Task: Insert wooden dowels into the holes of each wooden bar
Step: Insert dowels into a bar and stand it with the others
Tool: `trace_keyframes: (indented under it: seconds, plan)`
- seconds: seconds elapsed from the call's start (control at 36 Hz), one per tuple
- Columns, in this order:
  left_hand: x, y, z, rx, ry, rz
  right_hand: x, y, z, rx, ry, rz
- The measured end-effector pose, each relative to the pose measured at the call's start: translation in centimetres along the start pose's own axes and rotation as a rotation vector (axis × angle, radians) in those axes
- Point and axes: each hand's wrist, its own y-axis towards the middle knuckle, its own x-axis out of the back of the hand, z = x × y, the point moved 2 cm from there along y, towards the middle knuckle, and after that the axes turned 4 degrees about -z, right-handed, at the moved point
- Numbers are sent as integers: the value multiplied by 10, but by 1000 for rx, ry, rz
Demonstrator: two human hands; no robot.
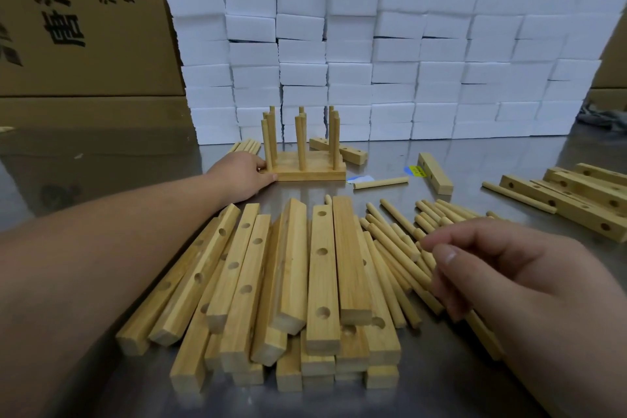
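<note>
Head view. Left hand [241, 176] meets the left end of the doweled bars [305, 174] mid-desk [112, 166]; fingertips hidden, grip indeterminate. Right hand [509, 268], loosely curled and empty, partly covers the loose dowels [390, 241]; bar pile [288, 282] near the front edge.

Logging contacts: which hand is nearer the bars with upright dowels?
Left. The left hand holds the left end of the doweled bars; the right hand hovers over loose dowels, nearer the camera.
</note>
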Motion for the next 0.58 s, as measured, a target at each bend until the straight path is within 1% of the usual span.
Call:
trace_keyframes:
  seconds: [0.25,0.42,0.5,0.58]
  plan:
    - [-1,1,-3,46,-3,-1,3,0,2,-18,-195,4]
    - [0,0,-3,84,-33,20,4,-2,3,-32,-278,35]
    - [2,-2,-2,99,-72,60,6,0,2,-26,-361,57]
    - [13,-8,1,170,-162,64,7,2,0,-39,-474,100]
